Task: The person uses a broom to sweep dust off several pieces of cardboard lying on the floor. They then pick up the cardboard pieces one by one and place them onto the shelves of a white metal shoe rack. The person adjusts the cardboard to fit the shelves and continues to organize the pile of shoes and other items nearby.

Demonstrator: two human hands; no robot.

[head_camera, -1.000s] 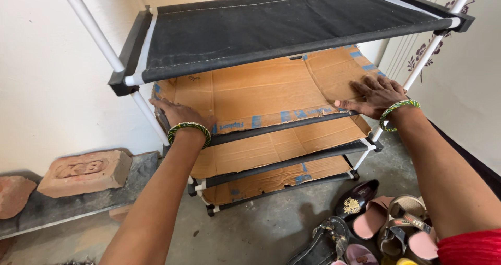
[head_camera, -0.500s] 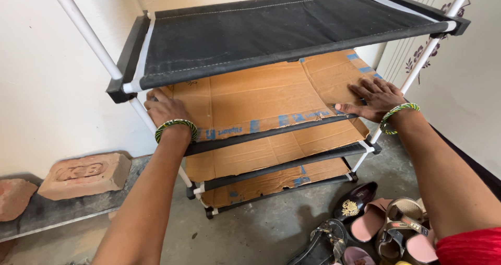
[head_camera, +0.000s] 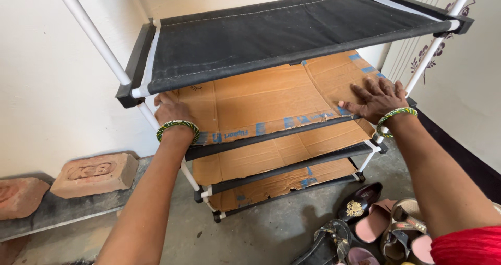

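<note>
A shoe rack (head_camera: 109,56) of white tubes stands against the wall, its top shelf (head_camera: 271,30) of black cloth. The shelves below are lined with brown cardboard sheets. My left hand (head_camera: 172,111) rests on the left edge of the upper cardboard sheet (head_camera: 261,100), fingers partly under the black shelf. At the sheet's right end my right hand (head_camera: 377,99) lies flat with fingers spread, pressing on it. Both wrists wear green and white bangles.
Two reddish bricks (head_camera: 96,173) lie on a grey ledge at the left. Several sandals and shoes (head_camera: 376,220) are heaped on the concrete floor at the lower right. A white wall stands behind the rack, and a patterned panel (head_camera: 459,51) to its right.
My left hand has slid further back along the cardboard's left edge, under the black shelf. The right hand stays pressed on the right end. The view shifted slightly.
</note>
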